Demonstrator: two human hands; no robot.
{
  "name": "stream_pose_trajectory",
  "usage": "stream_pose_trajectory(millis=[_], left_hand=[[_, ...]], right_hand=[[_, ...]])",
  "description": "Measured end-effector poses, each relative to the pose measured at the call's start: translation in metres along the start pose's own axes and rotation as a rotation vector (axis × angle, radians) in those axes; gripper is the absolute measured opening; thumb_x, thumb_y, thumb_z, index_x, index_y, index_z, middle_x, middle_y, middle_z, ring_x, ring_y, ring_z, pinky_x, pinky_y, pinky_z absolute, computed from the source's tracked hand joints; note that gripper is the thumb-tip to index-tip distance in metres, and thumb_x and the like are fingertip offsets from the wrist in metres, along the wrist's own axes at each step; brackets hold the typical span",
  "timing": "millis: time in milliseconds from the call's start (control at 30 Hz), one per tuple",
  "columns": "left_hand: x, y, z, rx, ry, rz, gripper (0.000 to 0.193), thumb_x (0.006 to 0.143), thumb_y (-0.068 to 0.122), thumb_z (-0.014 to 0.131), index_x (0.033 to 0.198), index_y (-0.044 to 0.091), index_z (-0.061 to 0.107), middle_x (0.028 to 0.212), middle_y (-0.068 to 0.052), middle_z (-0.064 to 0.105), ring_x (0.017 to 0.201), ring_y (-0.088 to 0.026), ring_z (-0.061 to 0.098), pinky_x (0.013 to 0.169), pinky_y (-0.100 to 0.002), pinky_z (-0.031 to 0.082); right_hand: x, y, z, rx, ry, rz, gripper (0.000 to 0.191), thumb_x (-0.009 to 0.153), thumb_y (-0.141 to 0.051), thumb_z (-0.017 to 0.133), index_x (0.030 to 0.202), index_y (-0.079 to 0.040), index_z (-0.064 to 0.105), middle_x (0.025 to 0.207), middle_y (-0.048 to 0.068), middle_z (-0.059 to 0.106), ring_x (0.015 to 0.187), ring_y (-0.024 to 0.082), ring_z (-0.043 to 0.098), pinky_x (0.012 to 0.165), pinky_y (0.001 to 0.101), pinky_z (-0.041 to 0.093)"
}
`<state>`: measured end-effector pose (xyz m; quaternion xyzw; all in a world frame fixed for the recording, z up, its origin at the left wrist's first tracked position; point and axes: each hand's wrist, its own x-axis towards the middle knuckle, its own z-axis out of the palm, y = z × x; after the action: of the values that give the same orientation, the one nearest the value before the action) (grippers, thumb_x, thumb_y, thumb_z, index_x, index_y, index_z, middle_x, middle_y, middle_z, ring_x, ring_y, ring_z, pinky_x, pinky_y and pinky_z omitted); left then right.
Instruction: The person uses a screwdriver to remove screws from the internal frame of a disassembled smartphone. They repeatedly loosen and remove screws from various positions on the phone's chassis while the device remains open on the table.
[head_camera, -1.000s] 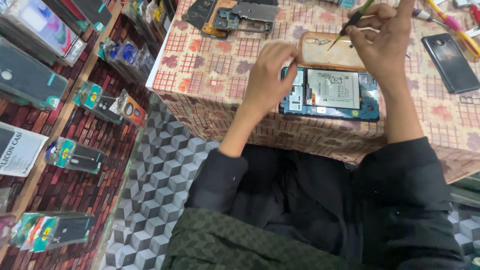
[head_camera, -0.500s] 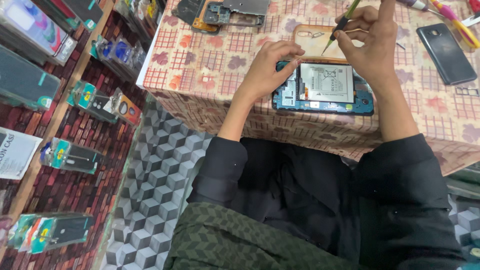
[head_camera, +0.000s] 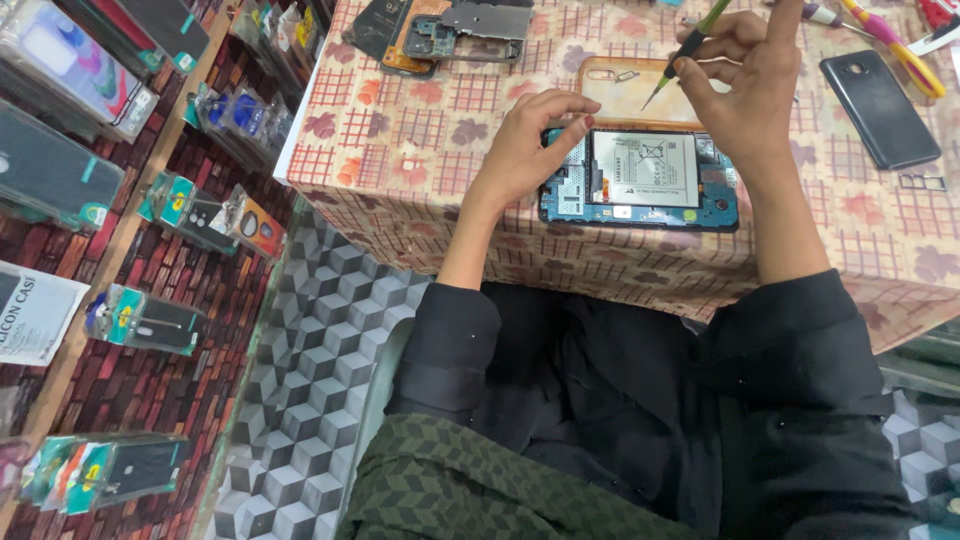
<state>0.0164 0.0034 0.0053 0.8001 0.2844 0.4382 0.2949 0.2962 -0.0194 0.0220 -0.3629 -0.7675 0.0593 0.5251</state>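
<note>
Since the earlier frame, both hands are sitting lower and nearer the table's front edge, the green tool's tip staying just above the phone. That opened phone (head_camera: 640, 178), blue-framed with its battery and boards bared, is lying flat on the checked tablecloth (head_camera: 400, 150) close to the near edge. It is looking light and stiff but fragile inside, so it is best steadied by its frame edges, not by the exposed parts. The left hand (head_camera: 525, 145) is resting loosely, fingers curled and touching the phone's left end, clasping nothing. The right hand (head_camera: 745, 85) is pinching a thin green screwdriver (head_camera: 688, 48) between thumb and fingers, its point aiming down over a clear orange case (head_camera: 625, 90). Farther off, a dismantled phone (head_camera: 440, 30) and a black phone (head_camera: 880, 95) are lying apart.
</note>
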Motion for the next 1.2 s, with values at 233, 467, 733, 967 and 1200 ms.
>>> stream_pose_trajectory(millis=[233,467,733,967,1200], left_hand=[[-0.002,0.011,0.0,0.084,0.148,0.036,0.018,0.099,0.024,0.068,0.109,0.012,0.076,0.113,-0.003,0.075,0.115,-0.023,0.067,0.105,-0.039,0.049],[-0.025,0.043,0.035,0.342,0.254,0.202,0.011,0.096,0.02,0.068,0.105,0.018,0.073,0.11,0.002,0.072,0.117,-0.019,0.063,0.115,-0.047,0.034],[-0.028,0.063,0.075,0.333,0.081,0.275,0.021,0.09,0.024,0.071,0.111,0.02,0.073,0.112,0.002,0.068,0.115,-0.02,0.06,0.117,-0.054,0.03],[-0.025,0.066,0.081,0.402,-0.037,0.411,0.018,0.09,0.029,0.075,0.107,0.022,0.073,0.114,0.003,0.067,0.117,-0.022,0.058,0.118,-0.06,0.027],[-0.026,0.07,0.083,0.259,-0.125,0.338,0.012,0.09,0.029,0.075,0.099,0.021,0.074,0.11,0.005,0.068,0.113,-0.02,0.062,0.113,-0.048,0.037]], right_hand=[[-0.018,0.002,-0.013,0.158,0.049,0.083,0.087,0.106,0.024,0.06,0.164,-0.015,0.008,0.119,0.019,0.062,0.108,0.023,0.068,0.094,0.0291,0.064],[-0.047,-0.007,-0.035,0.291,0.194,0.176,0.085,0.108,0.021,0.061,0.164,-0.02,0.012,0.12,0.019,0.063,0.111,0.023,0.068,0.099,0.0314,0.061],[-0.086,-0.028,-0.066,0.242,0.24,0.267,0.081,0.113,0.015,0.07,0.165,-0.019,0.019,0.116,0.019,0.065,0.112,0.025,0.07,0.102,0.0328,0.06],[-0.111,-0.051,-0.072,0.305,0.301,0.402,0.083,0.11,0.014,0.073,0.164,-0.015,0.017,0.116,0.02,0.066,0.11,0.025,0.07,0.101,0.0319,0.06],[-0.122,-0.064,-0.063,0.398,0.293,0.437,0.083,0.105,0.018,0.069,0.162,-0.013,0.017,0.114,0.023,0.066,0.107,0.026,0.07,0.096,0.0301,0.057]])
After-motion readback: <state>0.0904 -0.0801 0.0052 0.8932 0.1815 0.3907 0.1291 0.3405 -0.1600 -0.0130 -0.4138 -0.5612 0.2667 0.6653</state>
